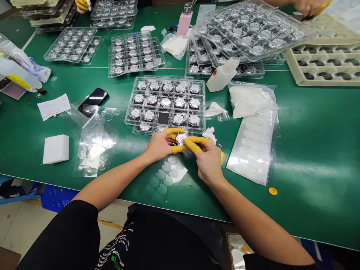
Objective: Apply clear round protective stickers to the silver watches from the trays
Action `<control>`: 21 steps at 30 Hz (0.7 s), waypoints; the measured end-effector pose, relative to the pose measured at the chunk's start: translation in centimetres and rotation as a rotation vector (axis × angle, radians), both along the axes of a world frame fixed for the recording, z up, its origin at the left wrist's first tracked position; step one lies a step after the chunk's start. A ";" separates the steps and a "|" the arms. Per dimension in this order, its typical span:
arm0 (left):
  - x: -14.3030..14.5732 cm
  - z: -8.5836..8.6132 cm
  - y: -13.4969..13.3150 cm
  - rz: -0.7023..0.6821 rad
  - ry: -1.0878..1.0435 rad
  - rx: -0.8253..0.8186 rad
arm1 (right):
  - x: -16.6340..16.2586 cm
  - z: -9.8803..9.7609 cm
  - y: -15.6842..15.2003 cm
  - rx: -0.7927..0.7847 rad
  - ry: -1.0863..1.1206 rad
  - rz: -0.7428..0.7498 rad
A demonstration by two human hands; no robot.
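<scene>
One watch case (181, 139), markings illegible

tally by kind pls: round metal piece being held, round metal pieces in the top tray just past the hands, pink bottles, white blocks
Held round metal piece: 1
Round metal pieces in the top tray: 14
Pink bottle: 1
White block: 1
Total: 17

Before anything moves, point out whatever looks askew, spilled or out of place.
At the back right, the clear trays are piled crookedly, fanned at different angles. A yellow ring, perhaps a rolled-up finger cover like those on the left hand, lies alone on the table at front right. I see no spill.
</scene>
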State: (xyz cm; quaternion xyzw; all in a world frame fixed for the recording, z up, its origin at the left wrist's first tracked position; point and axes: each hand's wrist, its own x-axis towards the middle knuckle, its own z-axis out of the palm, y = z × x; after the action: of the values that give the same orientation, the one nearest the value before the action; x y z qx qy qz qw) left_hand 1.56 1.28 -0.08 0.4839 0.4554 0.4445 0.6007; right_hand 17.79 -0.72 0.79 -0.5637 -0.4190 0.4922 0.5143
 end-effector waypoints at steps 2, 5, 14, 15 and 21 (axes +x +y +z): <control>0.0 0.1 0.0 0.000 0.004 0.003 | 0.0 0.0 0.0 -0.002 -0.003 0.000; 0.0 0.1 0.0 -0.002 0.005 0.008 | 0.0 -0.2 0.0 0.002 -0.012 -0.003; 0.0 0.1 0.0 -0.007 0.007 0.005 | 0.1 -0.7 -0.1 0.026 -0.027 -0.012; 0.0 0.1 0.0 -0.007 0.008 0.002 | 0.0 -0.6 -0.1 0.020 -0.017 -0.015; 0.0 0.1 0.0 0.000 0.014 0.004 | -0.1 -0.4 -0.2 -0.002 0.018 -0.035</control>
State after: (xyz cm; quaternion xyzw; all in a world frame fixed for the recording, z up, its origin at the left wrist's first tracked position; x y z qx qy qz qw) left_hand 1.56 1.29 0.02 0.4883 0.4587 0.4418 0.5967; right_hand 17.71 -0.93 0.37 -0.5670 -0.4041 0.4886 0.5258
